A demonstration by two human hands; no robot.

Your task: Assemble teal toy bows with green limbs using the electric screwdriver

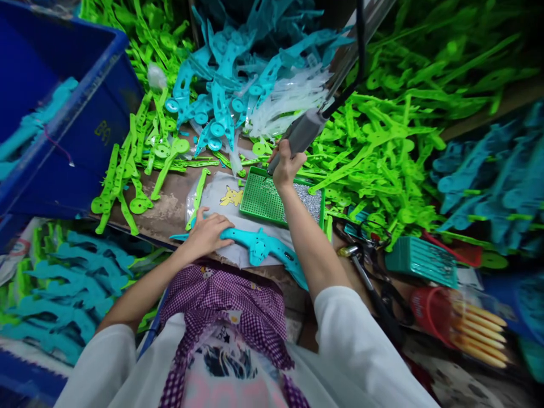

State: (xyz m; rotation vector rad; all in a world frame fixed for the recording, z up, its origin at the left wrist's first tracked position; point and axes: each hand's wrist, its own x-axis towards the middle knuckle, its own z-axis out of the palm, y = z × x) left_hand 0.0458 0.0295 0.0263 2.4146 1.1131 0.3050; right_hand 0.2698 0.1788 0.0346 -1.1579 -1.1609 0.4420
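At the cluttered workbench, the left hand (208,231) is pressing flat on a turquoise gun-shaped plastic part (261,247); the right hand (285,168) is gripping a hanging grey power-tool handle (302,134). Heaps of parts remain unworked.

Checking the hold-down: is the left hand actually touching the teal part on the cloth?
Touching. The head view shows the left hand pressed flat on the end of the teal part, fingers overlapping it with no gap.
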